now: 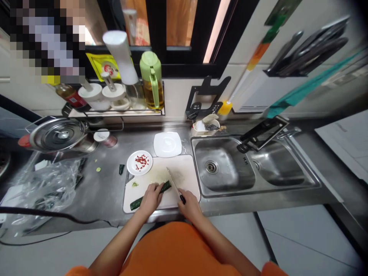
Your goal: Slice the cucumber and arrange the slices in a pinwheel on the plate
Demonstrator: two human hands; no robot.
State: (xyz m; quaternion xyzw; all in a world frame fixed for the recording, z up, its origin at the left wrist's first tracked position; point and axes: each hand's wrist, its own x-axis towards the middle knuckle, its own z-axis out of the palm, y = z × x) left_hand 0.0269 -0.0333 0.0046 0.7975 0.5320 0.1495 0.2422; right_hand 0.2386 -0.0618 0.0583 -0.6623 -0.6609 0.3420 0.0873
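On the white cutting board [188,168] lies a dark green cucumber [165,186]. My left hand [151,198] is closed over its middle, and an end shows on each side of the hand. My right hand [189,205] is wrapped round the black handle of a kitchen knife [173,180]. The blade points away from me, just right of the cucumber's right end; whether it touches is too small to tell. A small light green scrap [134,184] rests on the board's left part. Overlapping the board's far left corner is a round white plate [130,164] with chopped red pieces.
A square white plate [167,144] stands behind the board. To the right is a double steel sink [224,168]. Plastic bags [54,188] and a lidded pot [61,134] occupy the left counter. A rack [126,112] holds an oil bottle [151,80] and jars.
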